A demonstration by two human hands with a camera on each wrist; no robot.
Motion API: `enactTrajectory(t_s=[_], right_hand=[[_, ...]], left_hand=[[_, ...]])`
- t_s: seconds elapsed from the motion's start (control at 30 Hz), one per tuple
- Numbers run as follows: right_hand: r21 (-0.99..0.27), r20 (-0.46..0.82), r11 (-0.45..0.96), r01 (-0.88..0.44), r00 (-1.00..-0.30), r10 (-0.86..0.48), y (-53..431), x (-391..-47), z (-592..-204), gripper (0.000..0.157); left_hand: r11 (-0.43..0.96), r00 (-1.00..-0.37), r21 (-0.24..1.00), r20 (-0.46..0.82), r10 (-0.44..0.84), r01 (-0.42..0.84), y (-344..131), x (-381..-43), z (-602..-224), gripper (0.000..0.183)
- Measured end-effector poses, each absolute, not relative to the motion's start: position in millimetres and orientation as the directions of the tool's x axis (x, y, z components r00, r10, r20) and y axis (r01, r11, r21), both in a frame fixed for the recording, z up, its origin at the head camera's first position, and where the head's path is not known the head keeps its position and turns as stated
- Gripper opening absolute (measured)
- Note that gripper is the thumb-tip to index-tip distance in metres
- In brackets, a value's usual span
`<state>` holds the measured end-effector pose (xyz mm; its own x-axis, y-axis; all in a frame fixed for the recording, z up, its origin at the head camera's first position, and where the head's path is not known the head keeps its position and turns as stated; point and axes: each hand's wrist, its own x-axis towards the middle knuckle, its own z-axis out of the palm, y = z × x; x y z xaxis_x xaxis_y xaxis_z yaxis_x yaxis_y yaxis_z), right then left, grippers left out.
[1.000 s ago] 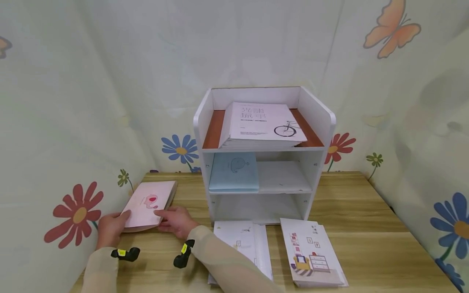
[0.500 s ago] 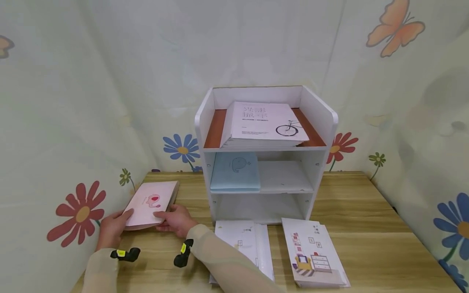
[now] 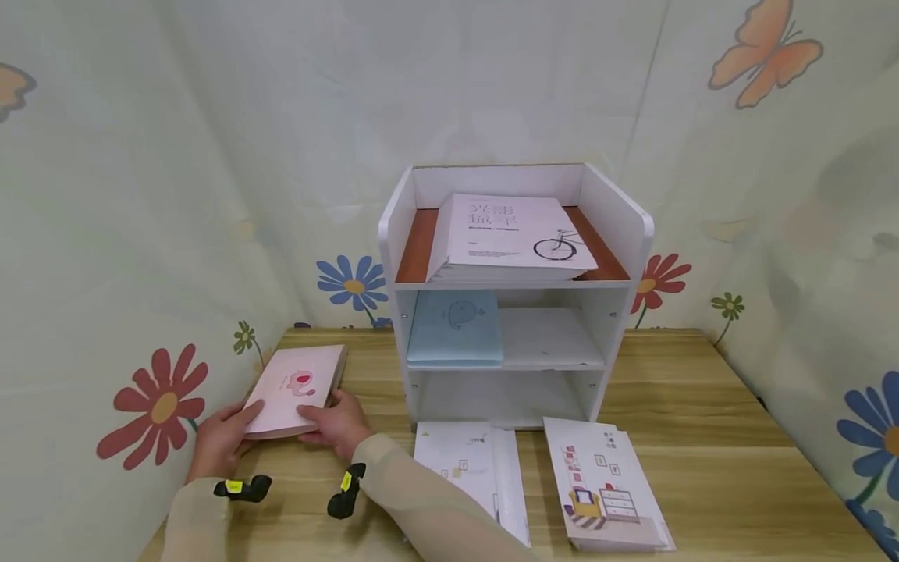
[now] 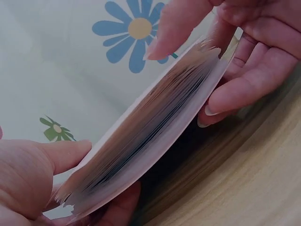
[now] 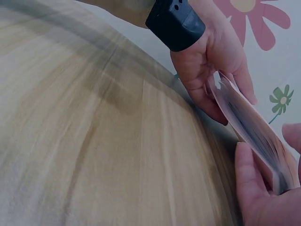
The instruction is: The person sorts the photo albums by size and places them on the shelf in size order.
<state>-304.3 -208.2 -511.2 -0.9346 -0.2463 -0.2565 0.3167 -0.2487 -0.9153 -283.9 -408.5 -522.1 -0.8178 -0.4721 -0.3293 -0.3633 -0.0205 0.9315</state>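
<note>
Both hands hold a pink book [image 3: 288, 394] with a small elephant drawing on its cover, at the left side of the table. My left hand [image 3: 219, 441] grips its near left corner, thumb on the cover and fingers beneath. At the near right side, my right hand [image 3: 342, 425] pinches it the same way. The left wrist view shows the thick edge of the book's pages [image 4: 146, 127] between the two hands. That near edge is tilted up off the wood there, with fingertips visible underneath. Part of the right hand's fingers is hidden by the book in the head view.
A white three-level shelf [image 3: 499, 396] stands at the back middle. White books [image 3: 516, 234] are stacked on top, and a light blue book [image 3: 456, 328] lies on its middle level. In front lie white books [image 3: 456, 457], partly behind the right sleeve, and another white pile [image 3: 607, 488].
The head view has drifted slightly left, so the whole scene sits a little further right. Both hands keep their hold on the pink book, which has barely moved.
</note>
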Motion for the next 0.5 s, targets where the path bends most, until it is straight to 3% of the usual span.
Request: enactTrajectory(t_s=[0.27, 0.5], right_hand=[[-0.912, -0.245, -0.283, 0.297, -0.947, -0.207, -212.4, -300.6, -509.3, 0.05], [-0.935, -0.246, -0.223, 0.277, -0.957, -0.155, -210.2, -302.1, -506.8, 0.054]], left_hand=[[-0.087, -0.837, 0.936, -0.343, -0.426, -0.34, -408.2, -275.2, -515.6, 0.091], [-0.118, -0.845, 0.933, -0.359, -0.396, -0.341, -401.9, -270.6, -513.5, 0.093]])
